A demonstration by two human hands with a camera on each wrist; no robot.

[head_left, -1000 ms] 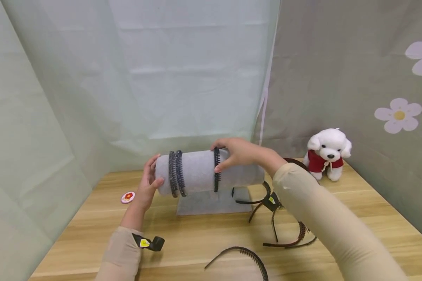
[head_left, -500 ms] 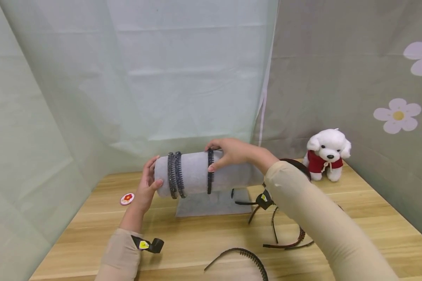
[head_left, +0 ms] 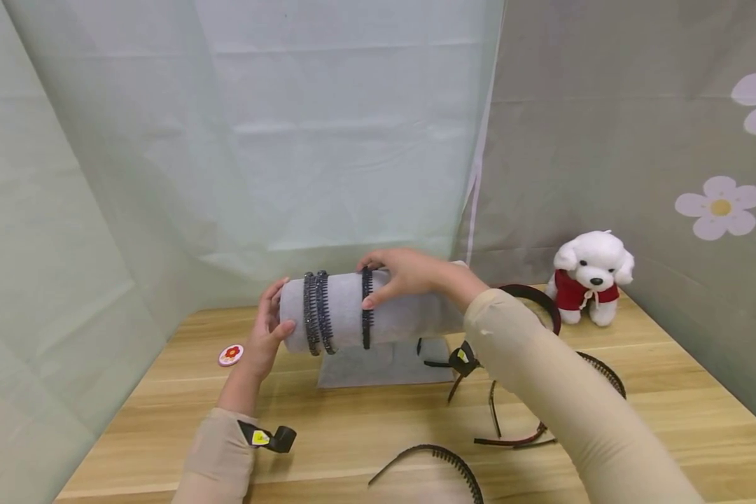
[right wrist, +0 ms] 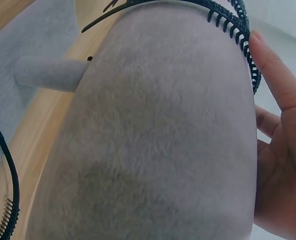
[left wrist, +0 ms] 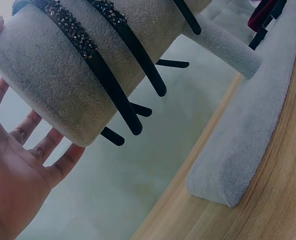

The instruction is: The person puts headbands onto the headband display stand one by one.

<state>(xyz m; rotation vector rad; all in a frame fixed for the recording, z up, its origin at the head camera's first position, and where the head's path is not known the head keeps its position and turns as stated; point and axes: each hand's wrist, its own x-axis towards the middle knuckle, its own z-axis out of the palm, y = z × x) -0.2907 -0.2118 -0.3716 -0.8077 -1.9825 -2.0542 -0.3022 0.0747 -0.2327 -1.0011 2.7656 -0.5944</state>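
A grey plush headband stand (head_left: 345, 308) has a horizontal roll on a flat base (head_left: 384, 367). My left hand (head_left: 266, 344) grips the roll's left end, thumb in front and fingers behind; in the left wrist view its fingers bend round the rim. Two dark beaded headbands (head_left: 311, 315) with comb teeth sit side by side near that end. Further right, my right hand (head_left: 409, 271) holds a black toothed headband (head_left: 367, 325) that straddles the roll, with the thumb at its front and fingers over the top. The right wrist view shows a fingertip touching this headband (right wrist: 228, 20).
Several loose headbands lie on the wooden table (head_left: 346, 434), one at the front (head_left: 447, 455), others at the right (head_left: 516, 443), partly hidden by my right sleeve. A white toy dog (head_left: 592, 273) sits at the back right. A round flower badge (head_left: 231, 355) lies at left.
My right hand has slid the black headband leftward along the roll, nearer the two beaded ones. My left hand has stayed at the roll's end.
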